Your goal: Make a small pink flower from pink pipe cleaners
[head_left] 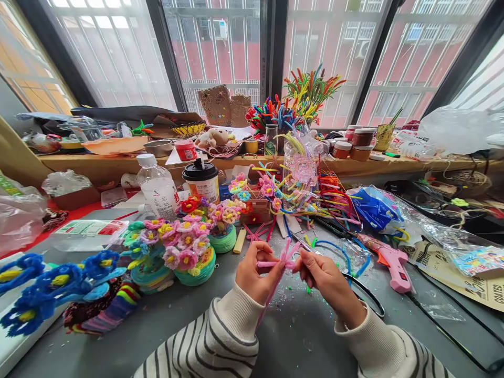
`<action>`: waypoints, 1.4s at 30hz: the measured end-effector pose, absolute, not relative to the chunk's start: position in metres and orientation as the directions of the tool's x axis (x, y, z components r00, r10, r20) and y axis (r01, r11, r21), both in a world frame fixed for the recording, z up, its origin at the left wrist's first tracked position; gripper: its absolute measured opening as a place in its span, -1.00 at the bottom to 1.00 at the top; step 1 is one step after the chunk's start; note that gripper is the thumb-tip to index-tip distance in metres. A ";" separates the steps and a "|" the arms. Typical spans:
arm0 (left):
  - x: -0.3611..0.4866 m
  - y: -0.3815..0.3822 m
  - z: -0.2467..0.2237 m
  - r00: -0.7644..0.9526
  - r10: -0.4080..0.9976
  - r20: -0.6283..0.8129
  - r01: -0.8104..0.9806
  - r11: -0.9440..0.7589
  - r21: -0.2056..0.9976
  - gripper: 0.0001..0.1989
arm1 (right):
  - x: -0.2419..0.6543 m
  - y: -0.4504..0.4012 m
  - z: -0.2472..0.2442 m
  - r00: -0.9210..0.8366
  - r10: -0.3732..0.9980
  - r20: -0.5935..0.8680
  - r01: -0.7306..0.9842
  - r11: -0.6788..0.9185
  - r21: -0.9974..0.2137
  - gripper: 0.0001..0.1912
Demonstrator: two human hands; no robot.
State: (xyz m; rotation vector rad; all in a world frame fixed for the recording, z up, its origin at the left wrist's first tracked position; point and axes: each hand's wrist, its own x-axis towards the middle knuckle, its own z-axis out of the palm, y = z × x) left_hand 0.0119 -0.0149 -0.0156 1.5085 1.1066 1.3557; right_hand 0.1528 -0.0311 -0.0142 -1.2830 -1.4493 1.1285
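Pink pipe cleaners (286, 253), bent into petal-like loops, are held up over the grey table between my two hands. My left hand (258, 270) pinches them near the middle, and a long pink end trails down past its wrist. My right hand (325, 278) has thumb and forefinger closed at the right side of the loops, on a pink end. A bundle of pink pipe cleaner pieces (256, 231) lies on the table just beyond my left hand. To the left stand pots of pink pipe cleaner flowers (189, 239).
A pink glue gun (394, 262) with its cord lies at the right. Blue pipe cleaners (342, 249) and a black hoop (370, 294) lie beside my right hand. A plastic bottle (157, 189) and a lidded cup (201, 181) stand behind the flowers. Blue flowers (59, 286) are at far left.
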 end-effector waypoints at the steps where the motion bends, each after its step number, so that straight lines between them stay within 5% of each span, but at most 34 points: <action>1: 0.012 -0.014 -0.016 0.037 0.961 0.275 0.081 -0.277 0.957 -0.72 | 0.156 -0.031 -0.014 -0.060 0.978 0.198 0.387 0.206 -0.899 -0.64; 4: 0.011 -0.012 -0.019 0.034 0.966 0.257 0.070 -0.259 0.963 -0.70 | 0.161 -0.033 -0.015 -0.172 0.842 0.511 0.721 0.461 -0.517 -0.78; 8: 0.012 -0.012 -0.021 0.030 0.963 0.269 0.086 -0.270 0.959 -0.71 | 0.158 -0.036 -0.017 -0.371 0.702 0.608 0.805 0.570 -0.166 -0.84; 16: 0.012 -0.014 -0.019 0.043 0.950 0.310 0.141 -0.313 0.939 -0.73 | 0.153 -0.036 -0.013 -0.432 0.593 0.679 0.828 0.560 0.038 -0.85; 21: 0.013 -0.016 -0.017 0.046 0.945 0.322 0.135 -0.326 0.936 -0.74 | 0.150 -0.038 -0.015 -0.401 0.625 0.670 0.825 0.564 -0.032 -0.85; 27: 0.010 -0.018 -0.016 0.132 0.923 0.363 0.209 -0.384 0.900 -0.78 | 0.143 -0.041 -0.019 -0.183 0.822 0.540 0.767 0.463 -0.445 -0.87; 30: 0.011 -0.019 -0.019 0.109 0.907 0.406 0.252 -0.421 0.872 -0.80 | 0.139 -0.041 -0.018 -0.055 0.925 0.376 0.601 0.331 -0.728 -0.85; 34: 0.014 -0.020 -0.024 0.056 0.896 0.441 0.251 -0.440 0.862 -0.81 | 0.136 -0.040 -0.016 0.015 0.998 0.061 0.176 0.057 -0.983 -0.79; 38: 0.015 -0.021 -0.025 0.073 0.886 0.458 0.275 -0.460 0.844 -0.81 | 0.137 -0.038 -0.015 -0.146 0.940 -0.309 -0.321 -0.341 -0.884 -0.82; 42: 0.016 -0.023 -0.024 0.078 0.874 0.480 0.319 -0.478 0.818 -0.82 | 0.142 -0.035 -0.017 -0.318 0.862 -0.396 -0.419 -0.502 -0.757 -0.82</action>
